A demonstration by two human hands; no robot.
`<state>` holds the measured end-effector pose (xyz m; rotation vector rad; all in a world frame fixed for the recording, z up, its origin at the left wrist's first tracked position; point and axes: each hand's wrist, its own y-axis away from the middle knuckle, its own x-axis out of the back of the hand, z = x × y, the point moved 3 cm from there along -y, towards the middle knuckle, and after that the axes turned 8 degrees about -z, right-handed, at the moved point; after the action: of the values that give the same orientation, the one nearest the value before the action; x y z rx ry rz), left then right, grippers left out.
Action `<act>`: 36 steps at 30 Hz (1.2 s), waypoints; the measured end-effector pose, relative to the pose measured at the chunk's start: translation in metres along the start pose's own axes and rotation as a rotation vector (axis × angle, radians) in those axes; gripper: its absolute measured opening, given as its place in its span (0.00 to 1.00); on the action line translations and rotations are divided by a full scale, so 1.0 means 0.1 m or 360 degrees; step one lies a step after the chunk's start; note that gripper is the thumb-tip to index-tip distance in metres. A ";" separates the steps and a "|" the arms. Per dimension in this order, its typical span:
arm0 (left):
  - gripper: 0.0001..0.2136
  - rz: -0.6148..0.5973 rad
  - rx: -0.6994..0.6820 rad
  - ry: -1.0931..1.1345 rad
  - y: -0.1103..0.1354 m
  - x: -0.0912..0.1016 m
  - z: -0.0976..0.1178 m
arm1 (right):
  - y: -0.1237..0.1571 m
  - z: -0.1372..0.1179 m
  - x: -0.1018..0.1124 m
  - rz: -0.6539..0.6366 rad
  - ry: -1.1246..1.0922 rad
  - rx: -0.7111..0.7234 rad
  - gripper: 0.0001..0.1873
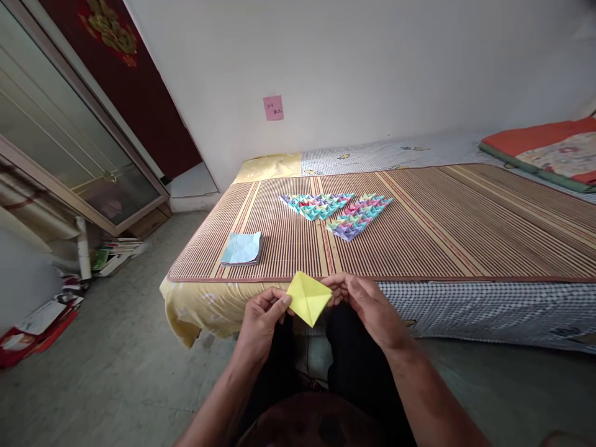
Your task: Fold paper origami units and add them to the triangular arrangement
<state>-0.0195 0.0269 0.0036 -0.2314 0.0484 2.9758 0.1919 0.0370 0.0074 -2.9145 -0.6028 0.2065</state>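
A yellow paper square (308,298), creased along its diagonals, hangs in front of me below the edge of the bed. My left hand (261,321) pinches its left corner. My right hand (367,305) pinches its right corner. On the striped bamboo mat (465,230) lie two flat triangular panels of folded paper pieces, one mostly teal (316,205) and one pink and purple (358,215). A stack of light blue paper sheets (242,249) rests near the mat's front left corner.
The mat covers a low bed (488,307) with checked and yellow sheets. A folded orange quilt (544,149) lies at the far right. A pink note (273,107) is stuck on the wall. Books and papers (112,254) lie on the floor at the left near a glass door.
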 end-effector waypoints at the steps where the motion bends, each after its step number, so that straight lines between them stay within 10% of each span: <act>1: 0.17 0.0095 -0.0019 0.0089 -0.01 0.00 -0.02 | 0.00 0.02 -0.02 -0.0009 -0.0059 -0.0003 0.28; 9: 0.17 0.0152 -0.0006 0.0403 0.00 -0.16 -0.09 | -0.05 0.20 -0.47 0.0237 -0.0183 -0.0062 0.15; 24: 0.15 -0.0150 0.0087 0.0124 0.07 -0.22 -0.16 | 0.01 0.09 -0.35 0.0390 0.0111 0.0038 0.12; 36: 0.16 -0.0091 0.0018 0.0108 0.08 -0.19 0.01 | 0.00 0.06 -0.32 0.0118 0.0448 0.0013 0.10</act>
<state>-0.0019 0.0158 0.0075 -0.3267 0.0651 2.9095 0.1624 0.0246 0.0045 -2.8852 -0.4468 -0.1898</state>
